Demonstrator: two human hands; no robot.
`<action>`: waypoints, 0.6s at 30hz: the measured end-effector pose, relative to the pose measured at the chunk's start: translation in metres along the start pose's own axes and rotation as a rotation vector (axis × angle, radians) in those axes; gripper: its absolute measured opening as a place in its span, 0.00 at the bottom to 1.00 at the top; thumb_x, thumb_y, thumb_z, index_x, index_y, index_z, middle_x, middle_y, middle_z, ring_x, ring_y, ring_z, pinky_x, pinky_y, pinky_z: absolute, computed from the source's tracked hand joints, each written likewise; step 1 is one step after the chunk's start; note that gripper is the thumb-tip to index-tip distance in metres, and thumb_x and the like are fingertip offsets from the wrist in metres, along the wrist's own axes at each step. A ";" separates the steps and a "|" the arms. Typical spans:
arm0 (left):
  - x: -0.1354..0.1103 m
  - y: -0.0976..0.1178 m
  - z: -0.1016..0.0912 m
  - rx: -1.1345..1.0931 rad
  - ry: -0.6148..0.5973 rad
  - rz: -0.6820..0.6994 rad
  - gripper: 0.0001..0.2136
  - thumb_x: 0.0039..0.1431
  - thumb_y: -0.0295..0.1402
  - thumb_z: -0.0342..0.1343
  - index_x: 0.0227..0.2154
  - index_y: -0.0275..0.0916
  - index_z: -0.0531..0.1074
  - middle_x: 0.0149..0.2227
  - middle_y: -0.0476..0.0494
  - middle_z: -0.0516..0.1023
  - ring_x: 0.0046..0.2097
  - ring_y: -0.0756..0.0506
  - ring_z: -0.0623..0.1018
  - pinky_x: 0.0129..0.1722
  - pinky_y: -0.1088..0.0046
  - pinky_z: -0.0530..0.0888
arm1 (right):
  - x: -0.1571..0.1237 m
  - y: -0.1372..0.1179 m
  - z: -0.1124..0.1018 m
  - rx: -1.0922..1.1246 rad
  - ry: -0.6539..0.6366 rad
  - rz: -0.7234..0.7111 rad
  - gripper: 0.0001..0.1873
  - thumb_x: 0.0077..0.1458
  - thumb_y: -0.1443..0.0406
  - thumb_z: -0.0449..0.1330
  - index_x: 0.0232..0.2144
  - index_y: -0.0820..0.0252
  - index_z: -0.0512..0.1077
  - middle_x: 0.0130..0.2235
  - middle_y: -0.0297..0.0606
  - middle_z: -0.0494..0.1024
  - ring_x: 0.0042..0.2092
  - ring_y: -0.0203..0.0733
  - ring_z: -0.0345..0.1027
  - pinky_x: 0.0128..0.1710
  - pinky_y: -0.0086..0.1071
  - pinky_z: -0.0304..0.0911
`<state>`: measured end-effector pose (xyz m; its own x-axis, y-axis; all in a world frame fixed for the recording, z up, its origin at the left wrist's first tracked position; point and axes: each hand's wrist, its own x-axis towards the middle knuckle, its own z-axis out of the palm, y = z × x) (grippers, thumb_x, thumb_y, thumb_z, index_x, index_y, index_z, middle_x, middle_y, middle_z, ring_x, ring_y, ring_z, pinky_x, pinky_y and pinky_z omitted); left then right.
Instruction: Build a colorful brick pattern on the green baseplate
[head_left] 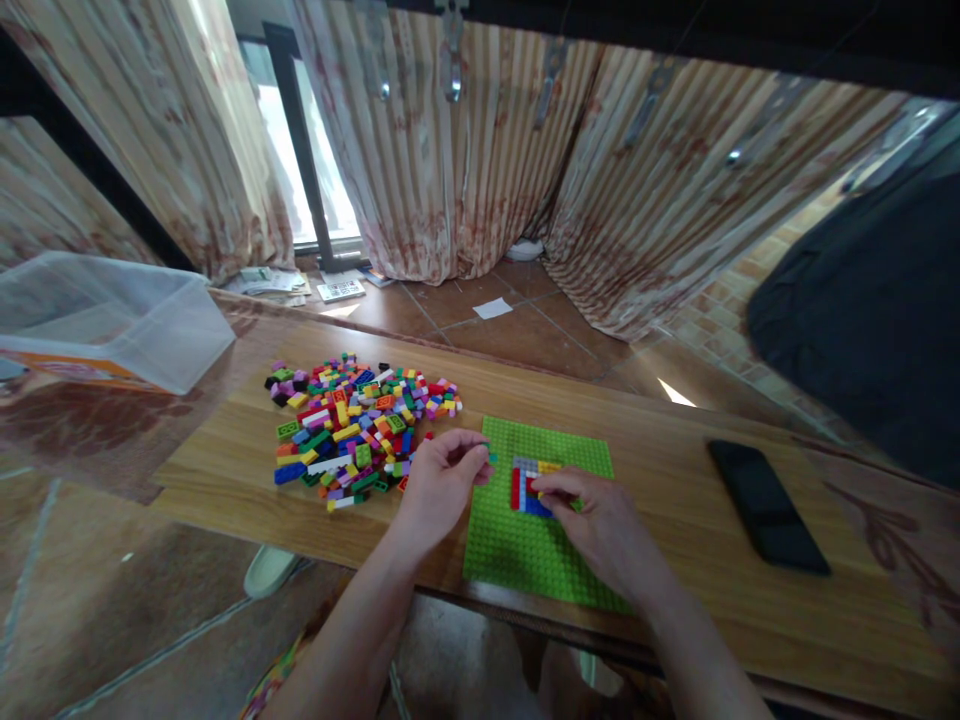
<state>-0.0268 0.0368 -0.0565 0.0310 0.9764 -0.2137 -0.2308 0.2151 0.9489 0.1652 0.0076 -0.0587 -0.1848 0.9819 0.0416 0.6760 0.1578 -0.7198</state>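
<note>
A green studded baseplate (547,450) lies on the wooden table (660,440) in front of me. A small cluster of bricks (525,480) in red, blue, yellow and grey is fixed near its middle. My right hand (600,520) rests on the plate with its fingertips pinched at the right side of that cluster. My left hand (442,480) hovers at the plate's left edge, fingers closed on a small teal brick (491,455). A pile of loose coloured bricks (352,425) lies just left of it.
A black phone (766,505) lies flat at the right of the table. A clear plastic box (112,320) stands at the far left. A dark cloth (877,310) hangs at the right. Curtains and a tiled floor lie beyond the table.
</note>
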 end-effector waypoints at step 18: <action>0.000 0.001 0.000 -0.002 0.003 0.005 0.06 0.45 0.32 0.60 0.27 0.36 0.75 0.23 0.50 0.75 0.24 0.52 0.73 0.27 0.76 0.72 | -0.001 0.003 0.001 -0.204 0.006 -0.134 0.13 0.56 0.69 0.54 0.34 0.54 0.78 0.36 0.38 0.80 0.38 0.42 0.73 0.39 0.34 0.65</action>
<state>-0.0267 0.0371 -0.0556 0.0271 0.9773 -0.2101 -0.2325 0.2106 0.9495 0.1664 0.0067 -0.0618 -0.2786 0.9513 0.1322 0.7758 0.3040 -0.5529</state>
